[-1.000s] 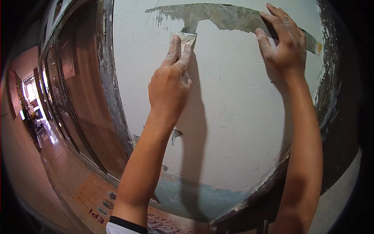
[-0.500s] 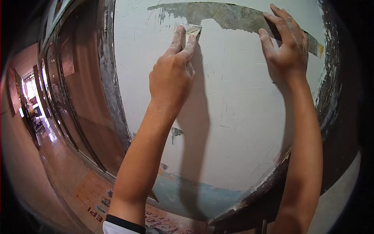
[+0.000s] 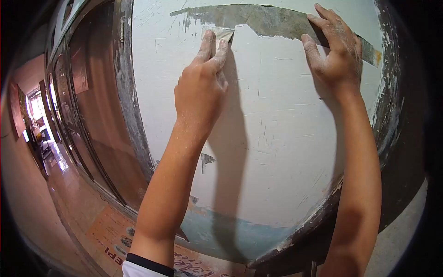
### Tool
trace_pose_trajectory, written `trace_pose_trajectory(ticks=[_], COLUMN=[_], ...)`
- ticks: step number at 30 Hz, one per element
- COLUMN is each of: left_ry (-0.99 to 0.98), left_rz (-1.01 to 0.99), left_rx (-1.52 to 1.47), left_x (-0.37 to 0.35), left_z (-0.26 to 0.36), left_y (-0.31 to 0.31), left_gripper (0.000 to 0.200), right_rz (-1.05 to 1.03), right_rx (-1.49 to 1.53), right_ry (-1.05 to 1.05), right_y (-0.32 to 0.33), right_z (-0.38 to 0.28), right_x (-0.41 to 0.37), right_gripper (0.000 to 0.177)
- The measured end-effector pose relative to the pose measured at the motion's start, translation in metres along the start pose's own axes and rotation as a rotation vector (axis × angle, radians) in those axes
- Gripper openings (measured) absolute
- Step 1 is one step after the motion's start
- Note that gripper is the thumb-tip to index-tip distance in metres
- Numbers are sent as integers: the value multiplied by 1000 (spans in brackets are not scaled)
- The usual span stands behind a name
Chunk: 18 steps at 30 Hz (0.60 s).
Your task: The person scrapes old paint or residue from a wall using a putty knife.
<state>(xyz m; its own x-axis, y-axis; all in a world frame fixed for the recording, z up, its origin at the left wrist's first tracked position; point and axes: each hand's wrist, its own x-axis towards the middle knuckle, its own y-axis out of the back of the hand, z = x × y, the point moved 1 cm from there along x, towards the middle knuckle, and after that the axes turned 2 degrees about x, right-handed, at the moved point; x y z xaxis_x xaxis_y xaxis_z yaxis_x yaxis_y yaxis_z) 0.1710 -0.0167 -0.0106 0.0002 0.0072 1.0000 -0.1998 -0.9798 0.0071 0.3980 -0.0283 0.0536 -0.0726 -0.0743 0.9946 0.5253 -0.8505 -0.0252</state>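
Note:
My left hand pinches a small flat scraper blade smeared with white, its thumb and fingers closed on it. The blade's upper edge is against a pale, scratched panel, at the lower border of a bare grey strip. That strip curves across the top of the panel, with a ragged lower edge where the white coat begins. At the upper right, my right hand rests on the panel over the strip, fingers spread and holding nothing. White dust covers the fingers of both hands.
Worn dark frame edges border the panel, with chipped paint on the right. Brown sliding doors stand to the left, beside a passage leading to a bright opening. Printed orange sheeting lies on the floor below.
The view has shifted slightly, moving the panel a little left and down in the picture. The scraper sits marginally higher against the strip. My right hand keeps its place on the panel.

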Motion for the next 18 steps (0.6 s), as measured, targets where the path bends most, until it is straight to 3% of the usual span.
trace_pose_trajectory(ticks=[5,15,16,18], left_ry=[76,36,38,28], left_rz=[-56,-49,-62,-51], left_rx=[-92,-50,-77,-70], left_x=[-27,-15,-15,-5], left_z=[3,3,3,3], left_y=[5,5,5,3], left_gripper=[54,49,49,48], right_rz=[-9,-7,-6,177], right_rx=[-21,-10,-10,-293], right_ry=[-7,-14,-16,163], right_y=[0,-1,-22,-76], right_z=[-1,1,22,74], right_x=[0,-1,3,16], right_gripper=[43,40,40,41])
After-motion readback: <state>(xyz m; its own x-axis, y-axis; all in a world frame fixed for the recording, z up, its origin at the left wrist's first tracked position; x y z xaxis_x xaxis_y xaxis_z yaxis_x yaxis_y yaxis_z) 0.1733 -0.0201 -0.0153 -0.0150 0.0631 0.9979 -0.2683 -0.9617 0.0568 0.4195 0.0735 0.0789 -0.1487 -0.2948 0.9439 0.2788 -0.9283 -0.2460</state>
